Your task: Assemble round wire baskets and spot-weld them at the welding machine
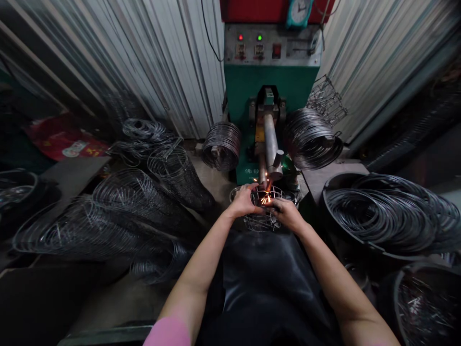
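A round wire basket [264,222] is held between my two hands at the electrodes of a green spot welder [237,91]. Orange sparks fly where the welder's tip [264,183] meets the wire. My left hand [245,201] is wrapped round the basket's left side, thumb toward the middle. On the right side, my right hand [286,211] grips the rim, its fingers close to the sparks. Parts of the basket are hidden behind both hands. The welder's thick grey arm [271,139] reaches down above it.
Coils of wire rings hang left [221,146] and right [311,139] of the welder. Tall wire mesh baskets [122,202] stand at left. A tub of wire rings [329,211] and a bin of metal scraps [398,298] stand at right. A black apron [266,278] covers my lap.
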`<state>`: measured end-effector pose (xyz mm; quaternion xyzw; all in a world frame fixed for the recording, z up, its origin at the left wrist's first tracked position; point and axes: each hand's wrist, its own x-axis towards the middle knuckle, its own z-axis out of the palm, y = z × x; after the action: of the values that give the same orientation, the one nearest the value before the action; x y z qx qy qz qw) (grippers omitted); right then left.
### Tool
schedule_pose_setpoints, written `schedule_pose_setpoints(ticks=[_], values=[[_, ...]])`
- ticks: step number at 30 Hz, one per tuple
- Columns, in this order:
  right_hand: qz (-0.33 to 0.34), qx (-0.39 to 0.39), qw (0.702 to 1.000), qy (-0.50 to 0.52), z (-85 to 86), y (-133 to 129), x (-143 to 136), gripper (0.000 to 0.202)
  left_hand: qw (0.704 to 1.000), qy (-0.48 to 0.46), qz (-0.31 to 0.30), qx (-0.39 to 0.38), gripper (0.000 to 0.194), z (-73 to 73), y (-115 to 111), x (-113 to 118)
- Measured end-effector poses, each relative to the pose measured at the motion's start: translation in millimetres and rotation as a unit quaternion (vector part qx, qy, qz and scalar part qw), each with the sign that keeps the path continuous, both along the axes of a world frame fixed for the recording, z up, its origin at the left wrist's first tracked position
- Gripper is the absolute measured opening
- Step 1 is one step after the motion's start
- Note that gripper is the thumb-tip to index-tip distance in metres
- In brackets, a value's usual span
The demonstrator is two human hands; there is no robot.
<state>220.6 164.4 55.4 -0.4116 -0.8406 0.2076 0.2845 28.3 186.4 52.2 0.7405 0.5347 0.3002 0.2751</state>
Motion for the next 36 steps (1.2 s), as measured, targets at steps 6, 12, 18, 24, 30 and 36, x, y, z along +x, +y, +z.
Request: schedule_pose_setpoints(ticks=[6, 12, 18, 24, 30, 36], values=[[-0.055, 0.012, 0.998, -0.018, -7.3, 0, -2, 0.04, 0.998, 0.024, 0.048, 0.026, 0.095, -2.1, 2, 4], [-0.176, -0.008, 0.979, 0.1, 2.7, 2, -11, 0.029, 0.998, 0.008, 0.068, 0.015, 0.096, -6.7, 19, 4], [-0.209, -0.324, 0.845, 0.371, -10.2, -37, 3, 0.027, 0.994, 0.032, 0.095, 0.034, 0.097, -3.7, 12, 7], [-0.199, -0.476, 0.694, 0.502, -36.6, -46, 19, 0.022, 0.992, 0.004, 0.123, 0.02, 0.098, -8.1, 27, 3], [-0.235, -0.508, 0.642, 0.524, -46.0, -41, 29, 0.009, 0.992, 0.002, 0.128, 0.019, 0.101, -6.8, 40, 3], [-0.269, -0.396, 0.733, 0.482, -54.1, -56, 36, 0.018, 0.995, -0.001, 0.094, 0.011, 0.104, -6.9, 42, -6]])
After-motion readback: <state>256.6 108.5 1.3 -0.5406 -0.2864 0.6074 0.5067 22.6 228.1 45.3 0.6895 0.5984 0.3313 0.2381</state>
